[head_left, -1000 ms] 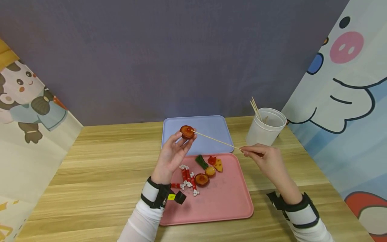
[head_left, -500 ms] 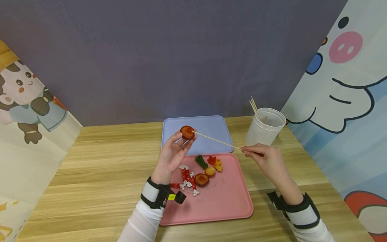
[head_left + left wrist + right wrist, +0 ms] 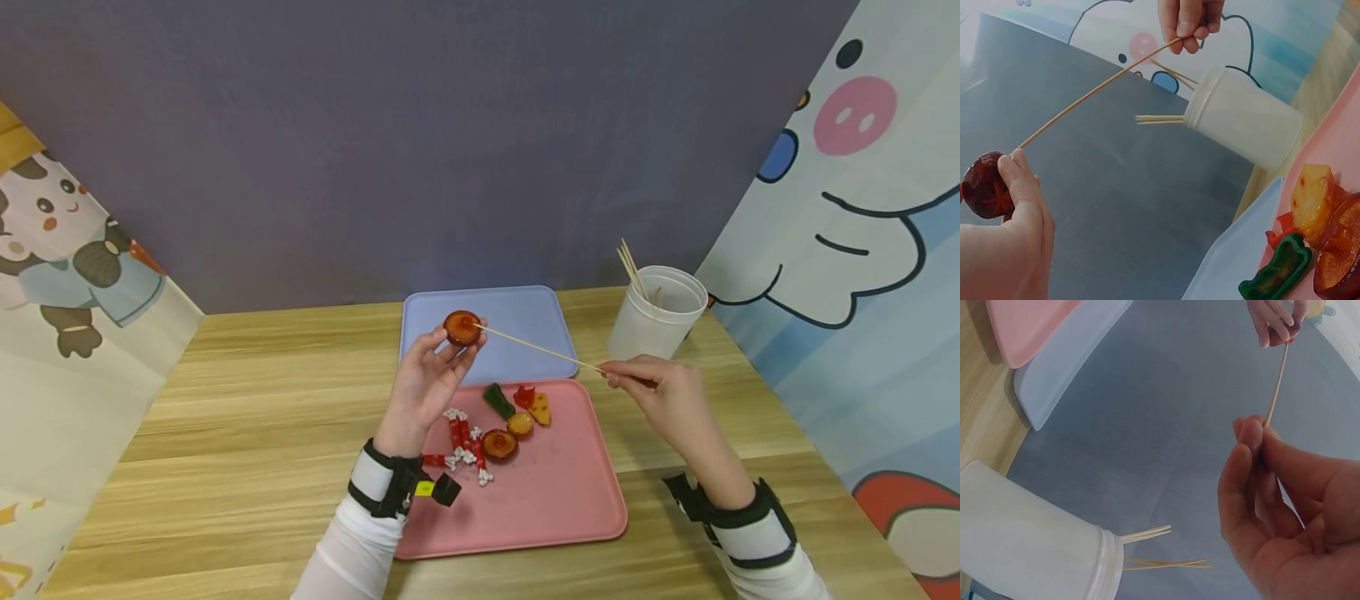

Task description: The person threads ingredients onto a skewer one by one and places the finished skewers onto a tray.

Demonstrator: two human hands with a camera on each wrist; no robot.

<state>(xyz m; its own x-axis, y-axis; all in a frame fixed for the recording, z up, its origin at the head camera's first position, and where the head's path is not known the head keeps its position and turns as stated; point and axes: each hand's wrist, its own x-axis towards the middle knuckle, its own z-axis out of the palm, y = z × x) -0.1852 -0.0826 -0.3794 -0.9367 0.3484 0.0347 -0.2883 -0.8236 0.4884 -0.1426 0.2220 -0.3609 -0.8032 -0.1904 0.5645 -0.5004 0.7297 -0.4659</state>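
The pale wood-grain bench (image 3: pixel 225 433) stretches wide to the left of the pink rectangular plastic tray (image 3: pixel 555 500), whose far edge borders the lavender-blue rectangular tray (image 3: pixel 517 312). The tapered white plastic bucket (image 3: pixel 648 337) stands just beyond my right hand (image 3: pixel 667 400). My left hand (image 3: pixel 423 379), over the lavender-blue tray, has fingers and thumb clamped on the round brown-and-orange mushroom (image 3: pixel 457 333). My right fingers pinch the thin wooden skewer (image 3: pixel 1278 384); its far end meets the mushroom's orange face.

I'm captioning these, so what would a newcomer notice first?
Probably the brown mushroom held up in the left hand, met by a wooden skewer from the right hand. Next, the red-and-white sticks on the pink tray below, and the white cup of skewers beyond the right hand.
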